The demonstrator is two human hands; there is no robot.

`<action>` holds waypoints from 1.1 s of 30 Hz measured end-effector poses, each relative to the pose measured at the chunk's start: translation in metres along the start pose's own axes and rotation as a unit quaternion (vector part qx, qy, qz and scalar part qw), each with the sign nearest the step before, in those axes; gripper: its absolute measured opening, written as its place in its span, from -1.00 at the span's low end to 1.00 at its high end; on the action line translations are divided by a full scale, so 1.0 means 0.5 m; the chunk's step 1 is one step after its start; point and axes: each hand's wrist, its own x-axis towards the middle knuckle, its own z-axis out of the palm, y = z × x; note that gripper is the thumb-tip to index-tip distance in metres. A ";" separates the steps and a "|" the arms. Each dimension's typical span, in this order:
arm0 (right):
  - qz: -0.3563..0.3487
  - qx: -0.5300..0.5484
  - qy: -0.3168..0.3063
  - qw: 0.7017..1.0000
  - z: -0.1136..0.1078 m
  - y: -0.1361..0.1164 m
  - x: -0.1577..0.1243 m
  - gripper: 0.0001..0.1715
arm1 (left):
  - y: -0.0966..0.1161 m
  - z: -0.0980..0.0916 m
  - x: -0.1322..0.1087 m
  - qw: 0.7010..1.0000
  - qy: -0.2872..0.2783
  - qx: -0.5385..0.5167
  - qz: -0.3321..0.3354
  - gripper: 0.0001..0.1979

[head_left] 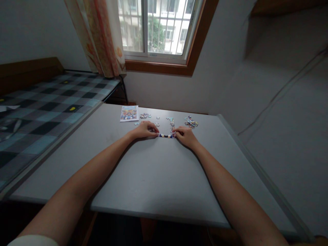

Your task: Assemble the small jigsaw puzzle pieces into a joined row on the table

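A short row of joined jigsaw puzzle pieces (pixel 166 136), dark blue and yellow, lies on the table between my hands. My left hand (pixel 145 130) is closed in a pinch at the row's left end, and its fingertips cover the piece there. At the right corner, my right hand (pixel 187 136) has its thumb and fingers closed on a puzzle piece, mostly hidden by them. From that corner a column of linked puzzle pieces (pixel 172 123) runs away from me towards the window.
A printed picture sheet (pixel 129 113) lies at the back left of the white table (pixel 143 177). Loose puzzle pieces (pixel 145 115) are beside it, and a heap of pieces (pixel 191 122) lies behind my right hand. A bed (pixel 56 99) adjoins the left side.
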 end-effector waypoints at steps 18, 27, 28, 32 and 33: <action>-0.003 -0.001 0.001 1.000 0.002 0.002 0.000 -0.75 | 0.002 0.037 0.002 0.992 0.014 0.084 0.091 -0.66; -0.007 0.003 0.001 1.000 0.002 0.003 0.000 -0.74 | 0.001 0.038 0.007 0.997 0.011 0.017 0.076 -0.80; -0.006 0.004 0.002 1.000 0.001 0.003 0.000 -0.74 | 0.003 0.038 0.007 0.997 0.012 0.014 0.072 -0.81; -0.007 0.007 -0.001 1.000 -0.002 -0.003 0.000 -0.74 | 0.004 0.038 0.006 0.998 0.015 0.009 0.061 -0.83; -0.007 0.007 -0.003 1.000 -0.002 -0.004 0.001 -0.74 | 0.003 0.039 0.006 0.998 0.016 0.008 0.061 -0.83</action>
